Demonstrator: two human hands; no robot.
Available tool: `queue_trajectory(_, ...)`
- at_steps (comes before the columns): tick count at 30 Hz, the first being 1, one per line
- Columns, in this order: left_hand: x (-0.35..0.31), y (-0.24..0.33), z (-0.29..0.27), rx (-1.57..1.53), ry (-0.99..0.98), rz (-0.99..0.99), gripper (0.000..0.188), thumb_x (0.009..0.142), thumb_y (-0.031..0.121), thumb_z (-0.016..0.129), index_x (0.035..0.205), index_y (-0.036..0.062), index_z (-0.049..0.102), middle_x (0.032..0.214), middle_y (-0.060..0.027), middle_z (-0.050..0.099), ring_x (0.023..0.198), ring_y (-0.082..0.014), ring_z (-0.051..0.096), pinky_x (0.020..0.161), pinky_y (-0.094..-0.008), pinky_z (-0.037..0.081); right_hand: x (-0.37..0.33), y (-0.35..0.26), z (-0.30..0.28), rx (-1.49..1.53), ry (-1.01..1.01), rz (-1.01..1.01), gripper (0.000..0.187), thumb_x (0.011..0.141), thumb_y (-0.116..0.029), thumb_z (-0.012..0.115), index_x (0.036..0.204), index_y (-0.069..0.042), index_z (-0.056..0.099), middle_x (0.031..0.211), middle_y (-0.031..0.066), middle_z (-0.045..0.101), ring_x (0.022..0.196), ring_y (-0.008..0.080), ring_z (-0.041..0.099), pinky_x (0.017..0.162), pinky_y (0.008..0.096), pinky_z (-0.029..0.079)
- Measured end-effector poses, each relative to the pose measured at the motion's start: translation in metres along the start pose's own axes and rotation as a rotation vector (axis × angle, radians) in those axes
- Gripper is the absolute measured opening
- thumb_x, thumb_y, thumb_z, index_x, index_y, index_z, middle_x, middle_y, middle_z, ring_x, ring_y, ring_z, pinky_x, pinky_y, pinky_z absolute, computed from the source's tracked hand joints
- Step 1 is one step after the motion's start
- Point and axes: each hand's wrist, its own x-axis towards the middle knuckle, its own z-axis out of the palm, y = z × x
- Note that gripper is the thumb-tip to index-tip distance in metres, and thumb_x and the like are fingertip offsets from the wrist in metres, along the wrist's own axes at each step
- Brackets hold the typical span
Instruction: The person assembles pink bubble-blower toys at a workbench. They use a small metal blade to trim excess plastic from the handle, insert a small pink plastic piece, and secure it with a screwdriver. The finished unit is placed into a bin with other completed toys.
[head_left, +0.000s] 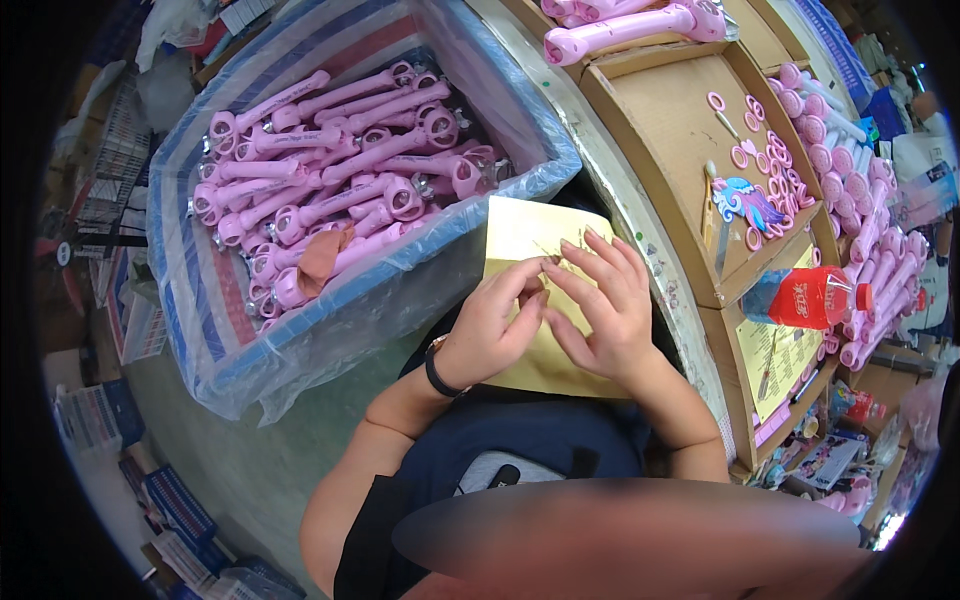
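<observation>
A yellow printed sheet (515,232) lies over my lap, beneath both hands. My left hand (497,318) is bent over its left part, fingers curled and thumb drawn in near the fingertips; whether something small sits in that pinch is hidden. To its right, my right hand (610,310) spreads its fingers across the paper, thumb pointing toward the left hand. The fingertips of the two hands nearly meet over the sheet's middle.
On the left, a plastic-lined crate (390,285) holds many pink wand-like handles (330,170) and a brown scrap (322,262). Along the workbench at right are a cardboard tray (660,130) with pink rings (785,180), a red-labelled bottle (805,298), and more pink handles (880,290).
</observation>
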Motion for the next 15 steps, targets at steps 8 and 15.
queue_trajectory(8,-0.001,0.002,-0.005,0.044,-0.124,0.220,0.023,0.083,-0.008,0.051,0.104,0.0000,0.060,0.094,-0.0134,0.058,0.084,-0.0245,0.059,0.076,-0.0300,0.046,0.030,0.046,-0.029,0.859,-0.259,0.347,0.031,0.088,-0.023,0.062,0.110,-0.001,0.059,0.118,0.0152,0.056,0.115,0.0252,0.050,0.098,0.0341,0.037)
queue_trajectory(15,0.003,-0.001,-0.010,0.054,-0.155,0.168,0.026,0.084,-0.004,0.053,0.108,0.0007,0.061,0.092,-0.0114,0.058,0.082,-0.0207,0.058,0.074,-0.0278,0.046,0.031,0.050,-0.032,1.087,-0.475,0.454,0.006,0.082,-0.011,0.068,0.084,-0.005,0.064,0.123,0.0101,0.056,0.116,0.0183,0.049,0.100,0.0353,0.035)
